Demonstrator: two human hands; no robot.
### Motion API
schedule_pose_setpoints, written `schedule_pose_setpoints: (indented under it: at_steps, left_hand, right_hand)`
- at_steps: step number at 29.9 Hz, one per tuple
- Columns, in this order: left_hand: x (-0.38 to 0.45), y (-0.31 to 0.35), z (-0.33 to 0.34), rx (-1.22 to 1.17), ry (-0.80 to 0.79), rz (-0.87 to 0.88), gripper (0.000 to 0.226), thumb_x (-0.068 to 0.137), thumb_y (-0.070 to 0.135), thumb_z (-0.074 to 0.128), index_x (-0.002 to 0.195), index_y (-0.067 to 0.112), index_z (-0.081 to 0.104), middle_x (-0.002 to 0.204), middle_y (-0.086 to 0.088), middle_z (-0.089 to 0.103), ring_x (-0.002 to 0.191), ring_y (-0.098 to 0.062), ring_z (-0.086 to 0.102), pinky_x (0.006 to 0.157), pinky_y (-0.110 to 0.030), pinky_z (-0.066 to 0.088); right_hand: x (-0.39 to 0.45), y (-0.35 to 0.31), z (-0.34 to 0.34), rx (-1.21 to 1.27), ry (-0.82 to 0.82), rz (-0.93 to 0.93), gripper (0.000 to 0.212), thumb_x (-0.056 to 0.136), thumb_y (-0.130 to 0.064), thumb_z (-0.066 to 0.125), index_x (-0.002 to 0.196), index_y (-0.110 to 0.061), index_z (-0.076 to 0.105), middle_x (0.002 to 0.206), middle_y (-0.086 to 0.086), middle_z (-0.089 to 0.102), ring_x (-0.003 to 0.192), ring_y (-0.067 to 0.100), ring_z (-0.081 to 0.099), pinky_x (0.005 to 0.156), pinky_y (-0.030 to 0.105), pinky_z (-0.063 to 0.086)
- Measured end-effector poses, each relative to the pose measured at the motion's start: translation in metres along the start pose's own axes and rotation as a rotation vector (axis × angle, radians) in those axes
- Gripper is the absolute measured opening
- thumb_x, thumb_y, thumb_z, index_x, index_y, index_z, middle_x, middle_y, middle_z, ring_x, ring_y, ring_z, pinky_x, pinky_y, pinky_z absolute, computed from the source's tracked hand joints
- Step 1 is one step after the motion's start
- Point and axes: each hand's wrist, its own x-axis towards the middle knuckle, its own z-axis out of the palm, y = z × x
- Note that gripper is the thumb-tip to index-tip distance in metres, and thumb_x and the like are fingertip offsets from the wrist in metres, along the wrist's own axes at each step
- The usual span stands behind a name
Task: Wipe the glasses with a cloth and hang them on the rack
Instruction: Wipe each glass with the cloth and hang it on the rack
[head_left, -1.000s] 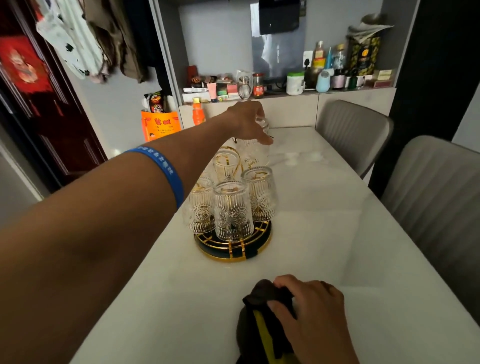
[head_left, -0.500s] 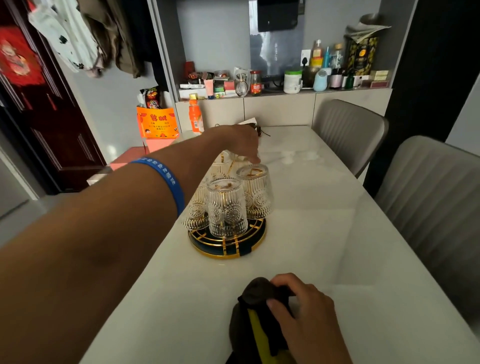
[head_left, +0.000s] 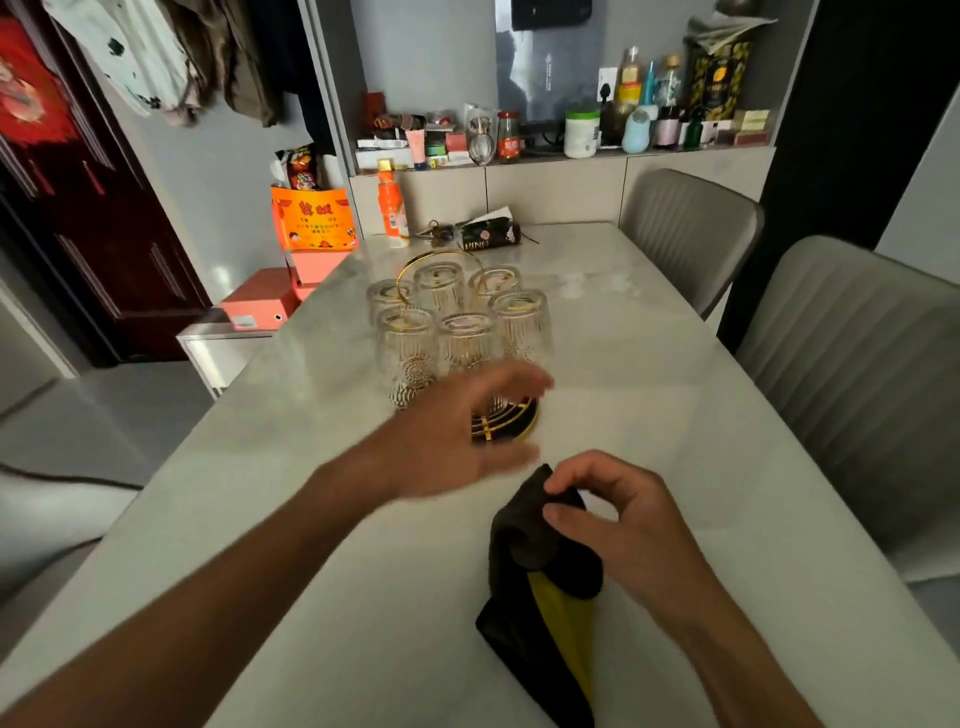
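Several embossed glasses (head_left: 407, 353) hang upside down on a round gold-and-dark rack (head_left: 511, 428) in the middle of the white table (head_left: 649, 415). A gold loop handle (head_left: 441, 255) rises above them. My left hand (head_left: 462, 436), blurred by motion, hovers in front of the rack's near side with fingers spread and nothing in it. Just right of it, my right hand (head_left: 618, 514) pinches the top of a black and yellow cloth (head_left: 545, 597) that lies on the table.
An orange bottle (head_left: 392, 210), keys and a dark packet (head_left: 488, 234) lie at the table's far end. Two grey chairs (head_left: 852, 364) stand along the right side. A cluttered shelf (head_left: 561, 140) runs behind. Orange boxes (head_left: 260, 301) sit at the left.
My left hand has let go of the far glass and pulled back to the near side of the rack. My right hand has lifted the cloth's top edge between its fingers.
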Motion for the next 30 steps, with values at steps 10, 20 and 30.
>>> schedule_pose_setpoints:
  at_steps: [10, 20, 30]
  left_hand:
    - [-0.087, 0.048, 0.0, -0.462, -0.082, -0.019, 0.035, 0.075, 0.026, 0.087, 0.106, 0.016, 0.075, 0.102, -0.002, 0.078, 0.1, -0.02, 0.075, 0.09, -0.031, 0.06]
    - [-0.102, 0.058, -0.01, -0.589, -0.015, -0.15, 0.028, 0.077, 0.009, 0.086, 0.089, 0.033, 0.079, 0.089, 0.009, 0.077, 0.09, -0.013, 0.073, 0.078, -0.023, 0.056]
    - [-0.1, 0.096, -0.054, -0.495, 0.393, 0.187, 0.04, 0.083, -0.011, 0.075, 0.097, 0.026, 0.071, 0.087, 0.014, 0.081, 0.088, -0.001, 0.075, 0.073, -0.017, 0.058]
  right_hand:
    - [-0.037, -0.143, -0.023, -0.224, -0.297, -0.167, 0.036, 0.089, 0.002, 0.072, 0.109, -0.027, 0.066, 0.098, -0.001, 0.073, 0.09, 0.022, 0.071, 0.078, 0.03, 0.058]
    - [-0.034, -0.152, -0.024, -0.686, -0.421, 0.041, 0.027, 0.09, -0.012, 0.076, 0.105, -0.034, 0.069, 0.096, -0.006, 0.075, 0.087, 0.019, 0.07, 0.084, 0.035, 0.059]
    - [-0.051, -0.197, -0.04, -0.755, 0.091, -0.394, 0.014, 0.084, -0.034, 0.073, 0.094, -0.024, 0.076, 0.081, -0.014, 0.072, 0.079, 0.007, 0.067, 0.071, 0.03, 0.054]
